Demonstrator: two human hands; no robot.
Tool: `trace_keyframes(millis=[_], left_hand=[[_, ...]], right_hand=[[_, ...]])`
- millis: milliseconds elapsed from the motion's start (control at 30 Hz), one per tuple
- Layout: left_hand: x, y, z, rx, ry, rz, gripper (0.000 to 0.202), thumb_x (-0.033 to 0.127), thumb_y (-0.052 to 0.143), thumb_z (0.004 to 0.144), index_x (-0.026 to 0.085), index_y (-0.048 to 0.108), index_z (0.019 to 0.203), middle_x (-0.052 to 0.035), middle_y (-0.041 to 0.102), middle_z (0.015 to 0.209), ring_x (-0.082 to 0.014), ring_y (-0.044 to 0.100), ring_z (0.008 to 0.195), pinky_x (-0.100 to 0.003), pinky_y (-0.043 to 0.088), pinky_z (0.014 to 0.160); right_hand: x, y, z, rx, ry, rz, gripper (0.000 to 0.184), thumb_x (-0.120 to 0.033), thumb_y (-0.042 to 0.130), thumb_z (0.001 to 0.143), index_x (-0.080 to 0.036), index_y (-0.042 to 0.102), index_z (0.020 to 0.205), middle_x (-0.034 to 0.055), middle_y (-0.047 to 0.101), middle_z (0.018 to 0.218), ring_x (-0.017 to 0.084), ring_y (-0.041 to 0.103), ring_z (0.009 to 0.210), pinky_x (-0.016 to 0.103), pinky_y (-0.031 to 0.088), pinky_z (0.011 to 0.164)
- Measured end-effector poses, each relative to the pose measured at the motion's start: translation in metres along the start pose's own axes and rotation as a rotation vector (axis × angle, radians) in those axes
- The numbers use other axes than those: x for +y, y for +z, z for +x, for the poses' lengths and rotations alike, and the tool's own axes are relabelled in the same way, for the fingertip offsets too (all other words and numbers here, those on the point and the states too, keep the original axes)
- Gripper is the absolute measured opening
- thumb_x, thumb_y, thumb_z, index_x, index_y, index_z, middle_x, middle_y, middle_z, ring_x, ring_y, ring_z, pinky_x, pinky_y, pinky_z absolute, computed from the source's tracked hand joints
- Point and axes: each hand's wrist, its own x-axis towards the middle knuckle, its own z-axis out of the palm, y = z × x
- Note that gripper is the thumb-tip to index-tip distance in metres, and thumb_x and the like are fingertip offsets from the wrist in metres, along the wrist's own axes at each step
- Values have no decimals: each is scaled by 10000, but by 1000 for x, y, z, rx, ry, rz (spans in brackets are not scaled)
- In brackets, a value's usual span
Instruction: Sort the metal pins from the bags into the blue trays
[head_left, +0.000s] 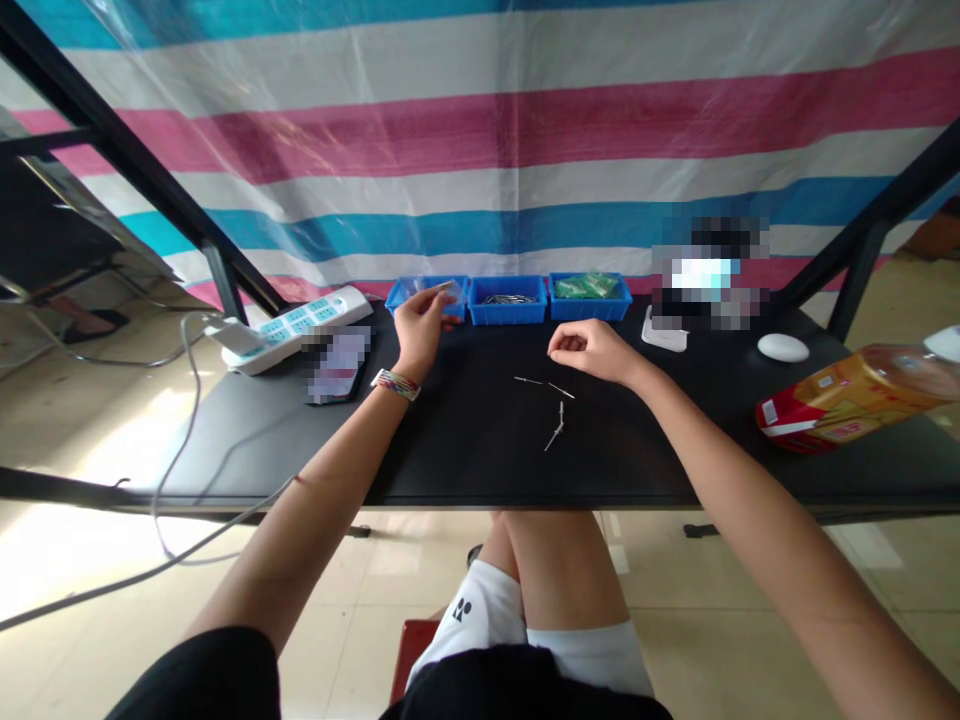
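My left hand (420,328) is at the front of the left blue bin (397,297), its fingers pinched on a clear plastic bag (453,294). My right hand (592,350) hovers low over the black table with its fingers curled inward; whatever they may hold is hidden. Between my hands and nearer to me lie several thin silvery metal pins (555,436), which look like blind rivets. More such metal pieces (510,299) fill the middle blue bin (508,314). Green packets (589,287) are in the right blue bin (589,311).
On the left of the table (465,450) are a white power strip (304,325) with a cable and a phone (339,364). A white case (664,332), a white mouse (783,348) and a tilted drink bottle (847,395) stand right. A striped sheet (450,130) hangs behind.
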Motion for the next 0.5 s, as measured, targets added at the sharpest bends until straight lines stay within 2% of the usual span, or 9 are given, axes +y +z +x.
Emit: trace_keyframes(millis=[100, 200, 367, 500], left_hand=[[-1, -6, 7, 92, -57, -68, 307, 319, 704, 936, 127, 746, 1172, -121, 801, 1119, -174, 774, 718, -229, 557, 574], [1, -9, 8, 91, -118, -135, 323, 345, 677, 938, 121, 741, 1160, -156, 792, 1167, -206, 794, 770, -249, 585, 585], [5, -8, 4, 50, -100, -132, 286, 298, 594, 917, 144, 740, 1108, -137, 797, 1133, -190, 787, 747, -230, 561, 570], [9, -3, -2, -33, -6, -48, 216, 287, 621, 863, 172, 740, 1002, -71, 786, 950, -145, 727, 655, -210, 519, 548]], right_hand=[[-6, -7, -5, -236, 39, -99, 174, -344, 779, 751, -184, 713, 754, 8, 680, 689, 161, 604, 650, 285, 427, 637], [-9, -8, -7, -355, 90, -244, 192, -332, 838, 722, -197, 704, 748, -2, 681, 675, 158, 604, 632, 282, 396, 621], [-3, -4, -8, -385, 31, -299, 44, -176, 750, 736, -207, 722, 750, -5, 698, 721, 159, 627, 677, 281, 417, 658], [2, -4, -7, -316, 17, -263, 41, -178, 716, 743, -200, 688, 764, 5, 686, 772, 157, 601, 691, 285, 419, 660]])
